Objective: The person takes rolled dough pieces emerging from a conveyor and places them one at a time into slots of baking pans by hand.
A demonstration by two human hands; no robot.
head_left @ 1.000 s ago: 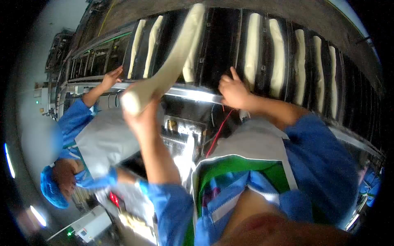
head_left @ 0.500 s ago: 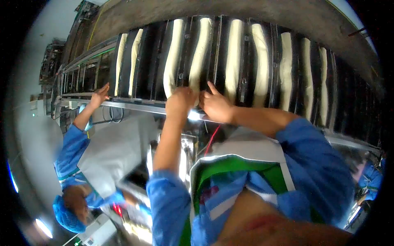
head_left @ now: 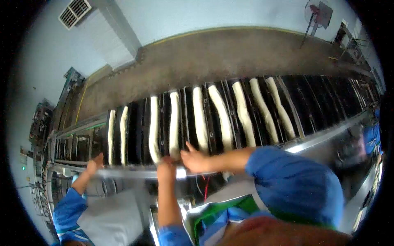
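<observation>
Several long pale dough-like strips lie lengthwise in dark trays side by side; one strip [head_left: 174, 123] ends close to both my hands. My left hand [head_left: 166, 169] is at the trays' near edge, between the lower ends of that strip and the strip [head_left: 154, 127] left of it. Its fingers are closed, and what they hold is hidden. Just to its right, my right hand [head_left: 196, 160] rests over the near edge, index finger stretched out and the others partly bent, with nothing visible in it.
At the left, a co-worker's hand [head_left: 95, 163] touches the metal rail [head_left: 119, 172] along the near edge. The co-worker's grey apron [head_left: 111, 219] is below it. Beyond the trays are a brown floor [head_left: 230, 49] and a pale wall [head_left: 172, 16].
My left hand has brought the long strip down from the air into a tray, and my hands have come close together. The view has tilted up, showing more floor and wall.
</observation>
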